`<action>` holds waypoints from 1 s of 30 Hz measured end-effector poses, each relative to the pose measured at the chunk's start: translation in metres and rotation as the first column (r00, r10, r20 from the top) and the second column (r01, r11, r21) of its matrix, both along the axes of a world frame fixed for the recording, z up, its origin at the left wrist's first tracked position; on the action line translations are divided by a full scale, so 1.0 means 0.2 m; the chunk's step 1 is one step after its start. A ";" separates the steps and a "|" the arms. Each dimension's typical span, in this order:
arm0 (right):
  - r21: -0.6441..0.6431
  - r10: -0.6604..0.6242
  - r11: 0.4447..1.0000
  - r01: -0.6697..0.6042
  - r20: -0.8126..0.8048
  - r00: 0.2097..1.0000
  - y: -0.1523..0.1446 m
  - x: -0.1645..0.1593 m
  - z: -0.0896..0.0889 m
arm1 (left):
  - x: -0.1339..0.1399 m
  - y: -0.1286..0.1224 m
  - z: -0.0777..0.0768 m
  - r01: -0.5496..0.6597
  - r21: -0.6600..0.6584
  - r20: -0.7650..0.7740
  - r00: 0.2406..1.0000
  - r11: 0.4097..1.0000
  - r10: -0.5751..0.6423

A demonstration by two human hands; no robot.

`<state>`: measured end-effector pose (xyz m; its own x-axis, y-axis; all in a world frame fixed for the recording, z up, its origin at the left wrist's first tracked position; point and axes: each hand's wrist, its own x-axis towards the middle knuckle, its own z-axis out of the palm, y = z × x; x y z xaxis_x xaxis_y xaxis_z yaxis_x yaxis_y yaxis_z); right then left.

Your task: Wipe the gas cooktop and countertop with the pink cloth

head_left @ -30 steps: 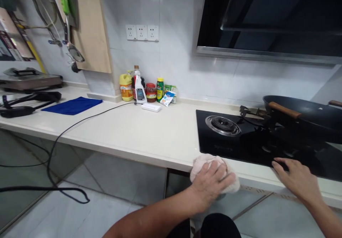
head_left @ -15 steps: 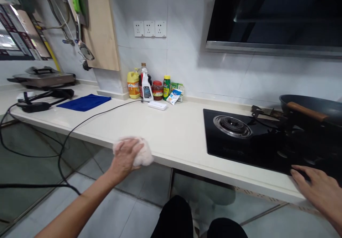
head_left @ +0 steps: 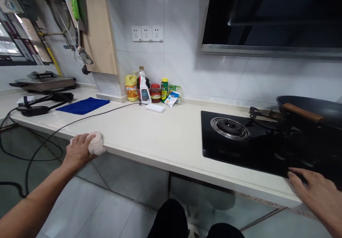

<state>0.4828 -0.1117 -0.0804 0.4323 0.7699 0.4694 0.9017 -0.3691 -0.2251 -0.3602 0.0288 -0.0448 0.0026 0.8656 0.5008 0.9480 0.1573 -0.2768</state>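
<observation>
The left hand (head_left: 80,149) has its fingers closed over a pale cloth (head_left: 97,143), which is bunched and lies on the near edge of the white counter (head_left: 160,135), toward the left; some of the cloth comes out at the right of the fingers. The right hand (head_left: 317,191), with thumb a little apart from the fingers, rests at the near edge of the black cooktop (head_left: 221,154) on the right, and I see nothing held in it. Since the cloth is in the grip and on the edge, I judge that the wiping is in progress and not finished. How much of the counter is already done I cannot tell, because its surface looks equally pale along the whole length. Farther out, several things occupy the surface, so the places below them seem not to be reached at this moment: the black cable (head_left: 107,112) and the blue cloth (head_left: 82,105) on the left, the white flat box (head_left: 155,108) and the spray bottle (head_left: 145,92) near the far wall, and the wok (head_left: 307,104) on the far right side.
</observation>
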 end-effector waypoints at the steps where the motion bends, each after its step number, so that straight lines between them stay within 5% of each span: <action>1: -0.015 -0.015 1.000 0.015 -0.014 1.000 0.00 -0.02 0.01 | 0.03 -0.01 0.00 -0.012 -0.010 -0.007 1.000 1.000 0.012; 11: -0.081 -0.058 0.995 0.052 -0.073 0.996 -0.01 -0.08 0.08 | 0.50 -0.14 0.04 0.184 -0.145 -0.057 0.979 0.972 -0.194; 18: -0.071 -0.051 0.996 0.046 -0.066 0.996 -0.02 -0.12 0.10 | 1.17 -0.26 -0.06 0.487 -0.087 -0.072 0.867 0.869 -0.493; 23: 0.009 -0.036 0.999 0.036 -0.038 0.999 -0.02 -0.13 0.08 | 1.73 -0.35 -0.17 0.694 0.055 -0.110 0.719 0.718 -0.686; 30: 0.066 -0.057 0.996 0.055 0.027 0.998 -0.02 -0.17 0.07 | 2.56 -0.50 -0.21 0.886 0.101 -0.248 0.463 0.452 -0.851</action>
